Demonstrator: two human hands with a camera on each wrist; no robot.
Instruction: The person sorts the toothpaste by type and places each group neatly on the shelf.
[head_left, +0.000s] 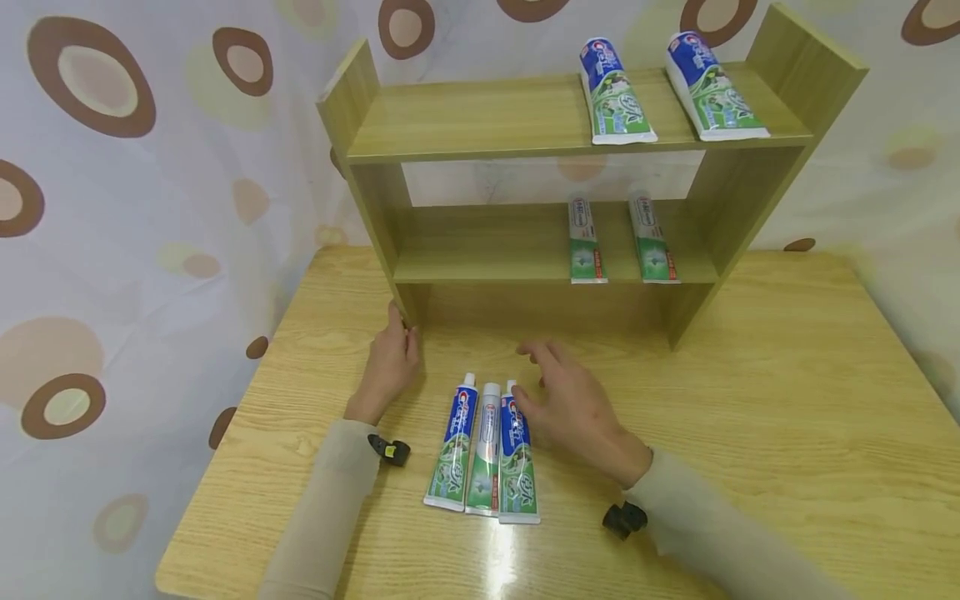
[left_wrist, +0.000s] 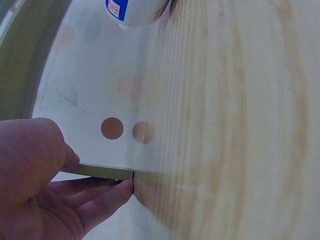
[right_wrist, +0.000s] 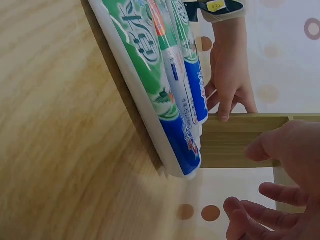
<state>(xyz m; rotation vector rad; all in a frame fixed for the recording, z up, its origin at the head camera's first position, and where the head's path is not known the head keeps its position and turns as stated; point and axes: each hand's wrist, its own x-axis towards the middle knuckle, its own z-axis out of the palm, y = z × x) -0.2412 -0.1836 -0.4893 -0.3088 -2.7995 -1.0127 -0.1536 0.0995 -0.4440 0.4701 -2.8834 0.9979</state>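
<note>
My left hand (head_left: 387, 362) pinches the lower front edge of the left side panel of a wooden shelf (head_left: 480, 242). In the left wrist view, its thumb (left_wrist: 70, 156) and fingers lie on opposite sides of that panel. Side by side on the table are a blue-and-green toothpaste tube (head_left: 453, 446), a silver-and-green toothpaste tube (head_left: 486, 450) and another blue-and-green tube (head_left: 518, 458), caps toward the shelf. Over the cap end of the rightmost tube hovers my right hand (head_left: 573, 404), fingers apart and loosely bent, holding nothing; the right wrist view (right_wrist: 295, 175) shows a gap to the tubes.
On the top board lie two blue-and-green tubes (head_left: 617, 96) (head_left: 712, 87) toward the right. Two silver-and-green tubes (head_left: 585, 242) (head_left: 652, 237) lie on the middle board. The wooden table (head_left: 787, 417) extends to both sides; a patterned cloth (head_left: 187, 167) hangs behind.
</note>
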